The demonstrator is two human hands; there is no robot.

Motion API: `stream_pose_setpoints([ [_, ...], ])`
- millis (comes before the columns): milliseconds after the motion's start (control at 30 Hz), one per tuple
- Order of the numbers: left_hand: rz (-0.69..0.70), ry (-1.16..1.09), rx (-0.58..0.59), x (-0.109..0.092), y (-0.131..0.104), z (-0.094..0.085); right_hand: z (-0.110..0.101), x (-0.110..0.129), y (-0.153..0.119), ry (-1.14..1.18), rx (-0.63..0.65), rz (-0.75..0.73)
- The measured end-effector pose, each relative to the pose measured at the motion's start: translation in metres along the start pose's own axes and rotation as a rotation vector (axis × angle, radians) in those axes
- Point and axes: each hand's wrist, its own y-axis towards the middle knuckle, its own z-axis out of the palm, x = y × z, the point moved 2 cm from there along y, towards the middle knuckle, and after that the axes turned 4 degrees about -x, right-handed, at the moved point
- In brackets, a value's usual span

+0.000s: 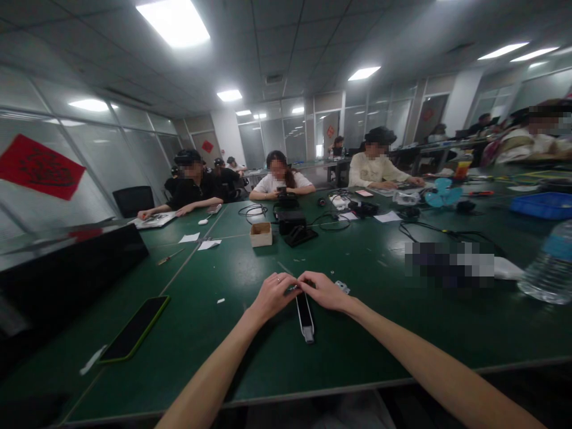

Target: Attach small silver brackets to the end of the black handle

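Strip (305, 319) on a green desk (339, 369), its far end at a person's fingertips

The slim strip, dark-faced with pale edges, lies lengthwise before the camera wearer, its pale grey tip pointing toward them. Its far end is partly hidden where the left hand (277, 292) and right hand (325, 291) meet, the left reaching in from the left and the right from the right. The strip's visible length extends from below the fingertips toward the wearer, between the two forearms. Both hands have bent fingers drawn close together; whether they grip the strip or a small part at its end cannot be told.

A small metallic piece (342, 287) lies just beside the right hand, on its outer side. A white scrap (220, 301) lies left of the left hand; farther left is a green-edged phone (135, 329). An open box (261, 236) stands beyond the hands.
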Motion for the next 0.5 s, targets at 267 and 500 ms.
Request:
stream_pose_setpoints([
  [267, 0.008, 0.007, -0.044, -0.0001, 0.0025, -0.0056, -0.0019, 0.0018, 0.0015, 0.123, 0.008, 0.078],
  [500, -0.036, -0.021, -0.035, -0.0005, 0.0032, -0.0074, -0.0030, 0.0036, 0.0020, 0.183, 0.007, 0.098],
])
